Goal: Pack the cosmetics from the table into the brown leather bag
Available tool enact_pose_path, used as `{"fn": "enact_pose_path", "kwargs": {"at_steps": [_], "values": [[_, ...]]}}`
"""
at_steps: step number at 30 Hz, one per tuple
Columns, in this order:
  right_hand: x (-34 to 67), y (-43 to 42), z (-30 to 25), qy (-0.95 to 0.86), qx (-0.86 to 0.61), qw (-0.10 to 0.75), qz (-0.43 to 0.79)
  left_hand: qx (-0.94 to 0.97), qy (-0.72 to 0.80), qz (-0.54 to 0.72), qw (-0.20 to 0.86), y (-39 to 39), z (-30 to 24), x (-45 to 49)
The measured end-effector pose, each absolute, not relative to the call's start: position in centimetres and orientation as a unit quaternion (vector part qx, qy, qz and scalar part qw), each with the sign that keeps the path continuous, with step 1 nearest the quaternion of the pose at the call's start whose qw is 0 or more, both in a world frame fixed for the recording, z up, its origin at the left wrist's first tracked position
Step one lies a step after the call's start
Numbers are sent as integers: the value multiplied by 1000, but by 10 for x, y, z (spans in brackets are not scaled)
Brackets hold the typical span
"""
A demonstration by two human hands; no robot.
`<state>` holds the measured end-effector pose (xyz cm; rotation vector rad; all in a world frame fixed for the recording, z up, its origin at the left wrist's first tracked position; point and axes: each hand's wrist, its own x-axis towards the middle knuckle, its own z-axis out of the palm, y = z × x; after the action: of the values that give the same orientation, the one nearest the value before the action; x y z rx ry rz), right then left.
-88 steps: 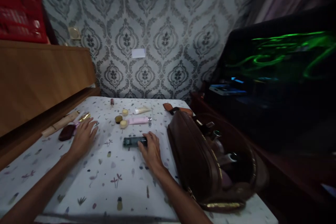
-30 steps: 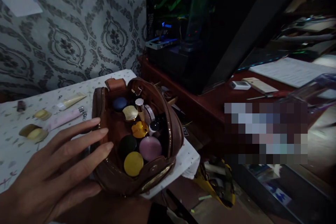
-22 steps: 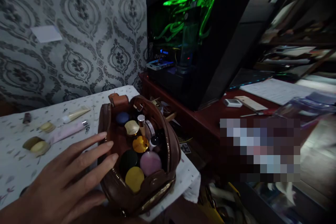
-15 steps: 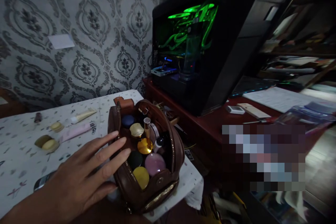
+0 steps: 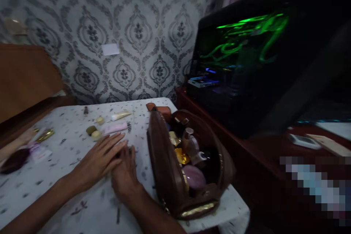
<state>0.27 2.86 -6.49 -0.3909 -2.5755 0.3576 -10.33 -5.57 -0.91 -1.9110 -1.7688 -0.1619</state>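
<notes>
Currently | left hand (image 5: 100, 157) overlaps right hand (image 5: 124, 177), together (grip on anything beneath: cannot tell) | brown bag (image 5: 164, 161) open beside them, partly filled with cosmetics (image 5: 194, 176) | pink tube (image 5: 114, 128), cream tube (image 5: 120, 115), small jars (image 5: 95, 135) left outside on the cloth (image 5: 63, 120)

Brown bag (image 5: 163, 159), R of ctr on my feed, sits upright & wide open, gold zip teeth showing at its mouth. Pink tube (image 5: 113, 128) lies flat, L of bag, not touching it. Btwn them, nearer my cam, I get only a bit of a dk item (image 5: 129, 148), mostly covered; can't ID its shape.
</notes>
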Motion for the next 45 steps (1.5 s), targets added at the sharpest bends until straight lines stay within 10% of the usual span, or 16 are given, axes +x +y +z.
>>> {"fn": "enact_pose_path", "kwargs": {"at_steps": [4, 18, 45], "values": [[0, 32, -63, -964, -153, 156, 149, -567, -794, -15, 216, -94, -30, -161], [-15, 48, -105, -951, -109, 286, 51, -92, -979, -24, 181, -231, -42, -278], [-35, 53, -102, -953, -80, 283, 64, -158, -979, -79, 100, -275, -43, -301]]}}
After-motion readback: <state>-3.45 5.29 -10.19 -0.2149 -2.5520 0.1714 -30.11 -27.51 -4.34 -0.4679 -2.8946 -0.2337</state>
